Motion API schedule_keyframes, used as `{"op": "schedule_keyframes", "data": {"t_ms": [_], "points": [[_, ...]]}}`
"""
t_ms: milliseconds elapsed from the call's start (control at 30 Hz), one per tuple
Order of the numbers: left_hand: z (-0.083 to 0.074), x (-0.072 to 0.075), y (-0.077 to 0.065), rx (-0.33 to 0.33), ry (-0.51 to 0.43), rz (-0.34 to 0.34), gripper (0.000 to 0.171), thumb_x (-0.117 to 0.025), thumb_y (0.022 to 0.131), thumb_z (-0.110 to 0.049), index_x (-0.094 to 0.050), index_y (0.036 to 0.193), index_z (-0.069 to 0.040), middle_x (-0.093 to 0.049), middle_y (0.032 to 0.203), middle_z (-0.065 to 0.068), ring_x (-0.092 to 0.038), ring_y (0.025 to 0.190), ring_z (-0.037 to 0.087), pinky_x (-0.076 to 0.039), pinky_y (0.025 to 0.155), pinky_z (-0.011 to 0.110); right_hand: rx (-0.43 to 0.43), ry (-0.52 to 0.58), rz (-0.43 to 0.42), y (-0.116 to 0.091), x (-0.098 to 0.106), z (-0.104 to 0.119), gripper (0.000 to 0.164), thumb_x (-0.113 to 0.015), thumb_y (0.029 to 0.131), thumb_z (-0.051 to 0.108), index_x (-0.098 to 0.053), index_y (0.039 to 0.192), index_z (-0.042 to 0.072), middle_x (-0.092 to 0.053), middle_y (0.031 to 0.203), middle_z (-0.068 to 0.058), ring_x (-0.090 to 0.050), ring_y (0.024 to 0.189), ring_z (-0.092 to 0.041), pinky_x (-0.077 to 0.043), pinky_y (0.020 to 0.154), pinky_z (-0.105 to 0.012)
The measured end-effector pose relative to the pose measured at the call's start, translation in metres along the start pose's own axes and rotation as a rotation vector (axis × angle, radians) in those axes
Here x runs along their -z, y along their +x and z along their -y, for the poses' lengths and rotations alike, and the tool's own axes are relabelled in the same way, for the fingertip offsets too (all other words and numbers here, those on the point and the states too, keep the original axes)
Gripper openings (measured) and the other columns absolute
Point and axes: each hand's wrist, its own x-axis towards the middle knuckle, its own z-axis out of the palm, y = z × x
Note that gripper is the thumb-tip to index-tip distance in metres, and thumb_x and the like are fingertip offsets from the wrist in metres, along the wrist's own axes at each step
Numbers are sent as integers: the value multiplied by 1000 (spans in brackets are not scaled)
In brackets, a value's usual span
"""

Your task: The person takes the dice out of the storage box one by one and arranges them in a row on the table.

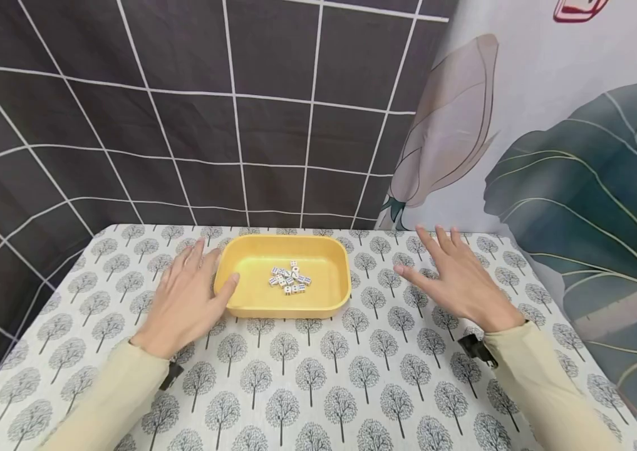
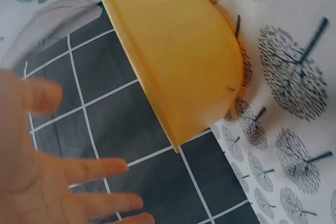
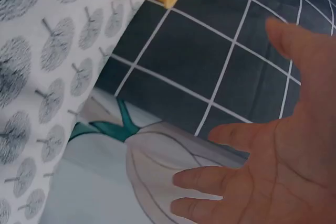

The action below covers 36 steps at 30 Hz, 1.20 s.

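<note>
A yellow rectangular tray [image 1: 284,311] stands toward the back of the table, with several small white dice [image 1: 290,280] clustered on its floor, some with blue dots. My left hand [image 1: 185,300] is spread beside the tray's left end, its thumb over the rim in the head view. From the left wrist view, the fingers [image 2: 100,170] stand apart from the tray's side [image 2: 178,51] and hold nothing. Well to the right of the tray, my right hand [image 1: 456,282] hovers with spread fingers, and its palm [image 3: 283,166] is bare in the right wrist view.
A white cloth with a tree print [image 1: 309,373] covers the table. Behind it hangs a dark curtain with a white grid [image 1: 273,131]. At the right is a pale curtain with large flower and leaf prints [image 1: 583,188].
</note>
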Motion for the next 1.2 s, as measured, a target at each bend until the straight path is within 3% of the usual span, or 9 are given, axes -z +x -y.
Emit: {"op": "schedule_keyframes", "data": {"t_ms": [100, 167, 267, 367, 567, 733, 933, 1200], "points": [[-3, -1, 4, 26, -52, -46, 68, -39, 106, -49, -40, 152, 1, -22, 166, 28, -22, 151, 53, -22, 118, 74, 9, 10, -8, 4, -1, 6, 93, -39, 95, 78, -8, 165, 24, -3, 170, -23, 0, 155, -51, -6, 118, -78], [-4, -2, 7, 25, -69, -84, 63, -43, 106, -43, -44, 148, 4, -34, 159, 30, -32, 146, 52, -30, 114, 73, 26, 25, -20, 7, -2, 10, 92, -39, 97, 76, -12, 165, 21, -8, 169, -26, -3, 155, -52, -6, 121, -74], [-5, -5, 11, 26, -83, -124, 57, -48, 105, -37, -47, 144, 5, -50, 141, 30, -48, 129, 48, -46, 98, 69, 51, 57, -46, 11, -6, 17, 89, -40, 98, 73, -19, 164, 15, -16, 168, -27, -5, 155, -51, -5, 125, -68], [-6, -8, 15, 39, -89, -132, 55, -50, 104, -34, -48, 143, 4, -55, 126, 27, -53, 113, 41, -53, 82, 62, 62, 89, -82, 16, -10, 24, 86, -42, 98, 71, -26, 162, 15, -24, 166, -25, -9, 156, -49, -8, 125, -68], [-7, -9, 22, 76, -93, -96, 54, -53, 103, -32, -47, 144, 3, -55, 122, 27, -56, 106, 40, -56, 75, 58, 82, 158, -135, 25, -18, 35, 78, -49, 98, 67, -37, 157, 18, -39, 161, -18, -28, 152, -40, -27, 119, -68], [-6, -10, 27, 128, -115, -57, 54, -55, 102, -30, -46, 146, 2, -53, 127, 29, -54, 111, 43, -56, 76, 60, 84, 197, -122, 30, -23, 41, 77, -53, 98, 63, -38, 156, 15, -39, 162, -16, -29, 152, -39, -28, 120, -66], [-5, -11, 34, 174, -167, -95, 48, -56, 102, -25, -53, 142, 1, -53, 129, 31, -51, 113, 44, -56, 74, 59, 113, 237, -120, 35, -29, 47, 69, -65, 97, 48, -44, 153, 13, -41, 160, -17, -26, 153, -42, -23, 123, -66], [-4, -11, 40, 234, -181, -57, 50, -56, 103, -24, -49, 145, 1, -59, 123, 30, -62, 103, 46, -57, 76, 55, 155, 279, -126, 44, -40, 59, 60, -74, 93, 32, -54, 146, 11, -51, 152, -16, -43, 143, -40, -34, 119, -62]]}}
